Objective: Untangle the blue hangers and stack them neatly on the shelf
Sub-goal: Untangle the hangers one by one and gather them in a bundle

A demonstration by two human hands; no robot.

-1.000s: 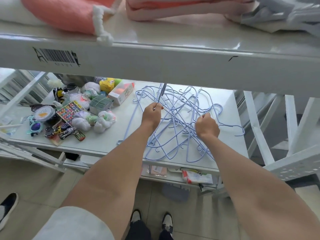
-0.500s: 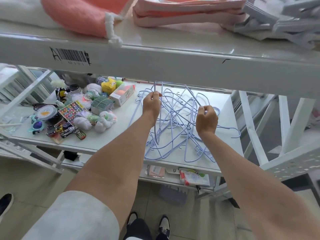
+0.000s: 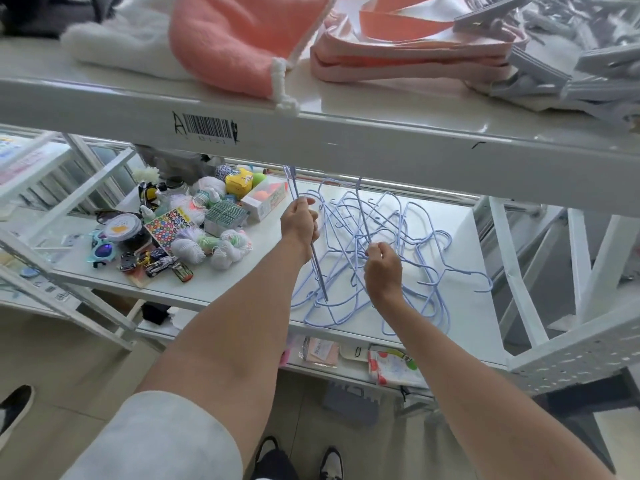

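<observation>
A tangle of several light-blue wire hangers (image 3: 408,258) lies on the right half of the white middle shelf (image 3: 478,327). My left hand (image 3: 300,221) is closed on one or two hangers (image 3: 317,268) held nearly upright at the pile's left edge, their tops reaching up to the upper shelf's front beam. My right hand (image 3: 382,266) pinches wires in the middle of the tangle, and some strands rise with it toward the beam. The pile's hooks stick out to the right.
The upper shelf's front beam (image 3: 346,143) runs across just above the hangers, with pink and white cloth on top. Small toys, yarn balls (image 3: 194,249), a sticker sheet (image 3: 169,226) and boxes crowd the shelf's left half. White frame struts stand right. Packets lie on the lower shelf.
My left hand has lifted its hangers up and to the left, standing them on end. My right hand has shifted slightly nearer in the tangle. The camera has tilted up.
</observation>
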